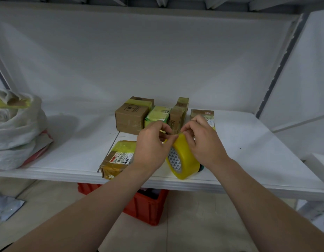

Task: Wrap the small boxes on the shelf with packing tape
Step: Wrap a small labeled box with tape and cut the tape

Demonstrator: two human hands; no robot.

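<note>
The yellow roll of packing tape (pixel 184 157) is being held on edge at the front of the white shelf (pixel 248 151) — the right hand (pixel 204 140) is gripping its far side while the left hand (pixel 152 144) is pinching at its top (the loose tape end is too small to see). A labelled brown cardboard box (pixel 117 159) is lying just left of it, four more small taped boxes (pixel 130 117) are sitting clustered behind the hands, and a crumpled white plastic bag (pixel 17 131) is slumping at the shelf's left end.
</note>
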